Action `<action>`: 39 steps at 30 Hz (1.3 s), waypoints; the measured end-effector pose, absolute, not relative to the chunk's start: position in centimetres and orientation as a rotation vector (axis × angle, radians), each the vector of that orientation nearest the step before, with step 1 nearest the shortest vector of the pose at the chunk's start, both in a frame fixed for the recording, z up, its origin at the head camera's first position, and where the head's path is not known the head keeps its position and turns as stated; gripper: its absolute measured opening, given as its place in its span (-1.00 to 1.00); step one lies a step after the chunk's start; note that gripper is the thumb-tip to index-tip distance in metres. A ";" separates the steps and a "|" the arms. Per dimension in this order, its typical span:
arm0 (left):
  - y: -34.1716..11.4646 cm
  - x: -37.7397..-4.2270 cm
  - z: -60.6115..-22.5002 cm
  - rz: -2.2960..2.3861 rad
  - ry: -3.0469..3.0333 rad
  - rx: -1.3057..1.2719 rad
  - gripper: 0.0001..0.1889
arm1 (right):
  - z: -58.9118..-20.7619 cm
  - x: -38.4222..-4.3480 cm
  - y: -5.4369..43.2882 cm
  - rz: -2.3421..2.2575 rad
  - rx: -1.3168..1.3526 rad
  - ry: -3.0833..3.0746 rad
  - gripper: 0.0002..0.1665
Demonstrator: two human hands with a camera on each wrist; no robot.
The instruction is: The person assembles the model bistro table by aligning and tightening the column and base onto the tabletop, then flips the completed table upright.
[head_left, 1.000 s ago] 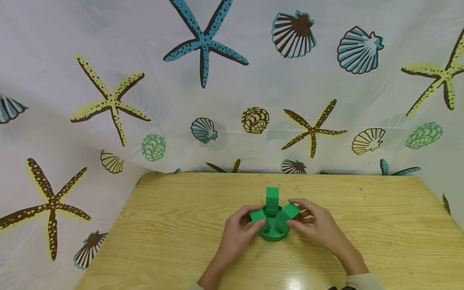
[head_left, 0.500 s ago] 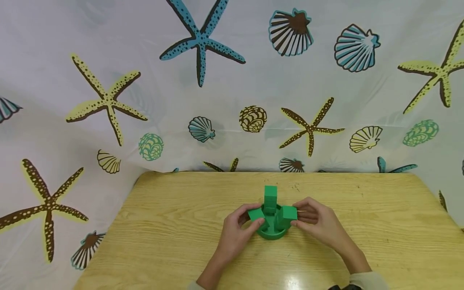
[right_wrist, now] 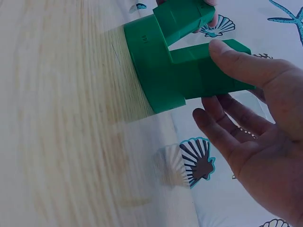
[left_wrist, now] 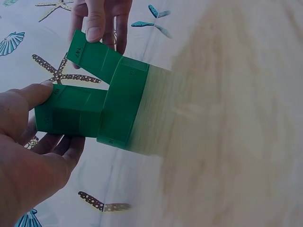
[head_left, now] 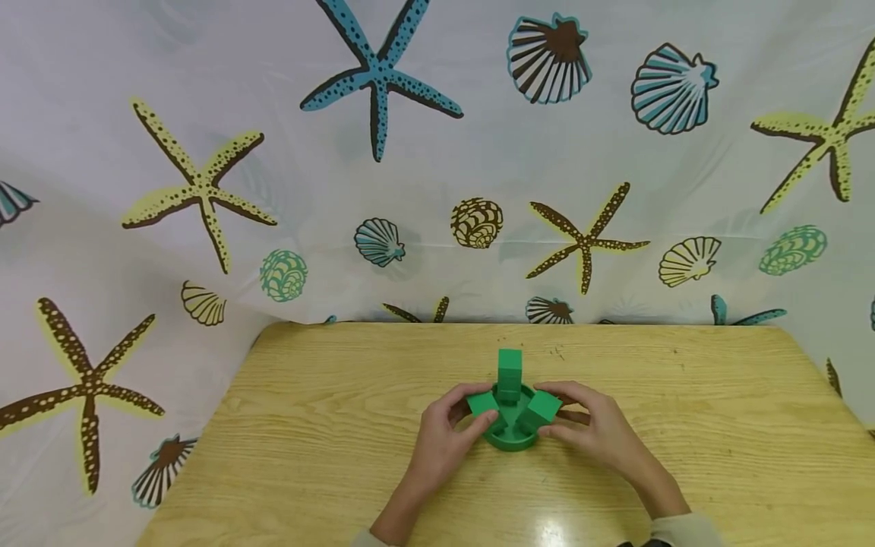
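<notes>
A round green base [head_left: 511, 444] stands on the table with three upright square green blocks in it. My left hand [head_left: 440, 441] holds the left block [head_left: 483, 406] between thumb and fingers; in the left wrist view that block [left_wrist: 71, 113] shows small markings. On the other side, my right hand [head_left: 596, 429] pinches the right block [head_left: 540, 409], its thumb near the top of the block [right_wrist: 203, 71] in the right wrist view. The back block [head_left: 510, 372] stands upright, touched by neither hand. The lower ends of the blocks are partly hidden inside the base's rim.
The wooden table [head_left: 328, 410] spreads out around the base. Behind it and along the left hangs a white cloth [head_left: 437, 152] printed with starfish and shells, meeting the table's far edge.
My right hand has twisted the right block one way and then back, its top square-on half a second ago and angled now. The left hand keeps its hold.
</notes>
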State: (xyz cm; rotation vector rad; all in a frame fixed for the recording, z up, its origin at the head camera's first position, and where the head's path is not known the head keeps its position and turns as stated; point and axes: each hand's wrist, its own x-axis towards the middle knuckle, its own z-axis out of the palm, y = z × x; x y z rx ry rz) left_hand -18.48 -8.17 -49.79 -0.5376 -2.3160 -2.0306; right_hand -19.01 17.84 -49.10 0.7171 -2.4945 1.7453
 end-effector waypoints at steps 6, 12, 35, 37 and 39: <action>-7.9 -18.6 -49.8 -2.053 -2.307 -0.520 -0.60 | -49.4 -19.0 17.6 1.794 0.715 -2.464 -0.39; -8.0 -18.7 -49.6 -2.057 -2.298 -0.506 -0.60 | -49.3 -19.1 17.4 1.778 0.727 -2.445 -0.41; -9.0 -19.7 -50.1 -2.074 -2.513 -0.583 -0.14 | -50.8 -19.1 17.1 1.625 0.660 -2.657 0.00; -9.1 -19.8 -50.2 -2.116 -2.533 -0.582 -0.10 | -51.0 -19.2 17.0 1.602 0.656 -2.695 0.02; -9.0 -20.0 -50.4 -2.143 -2.556 -0.585 -0.07 | -51.0 -19.3 16.9 1.573 0.647 -2.725 0.03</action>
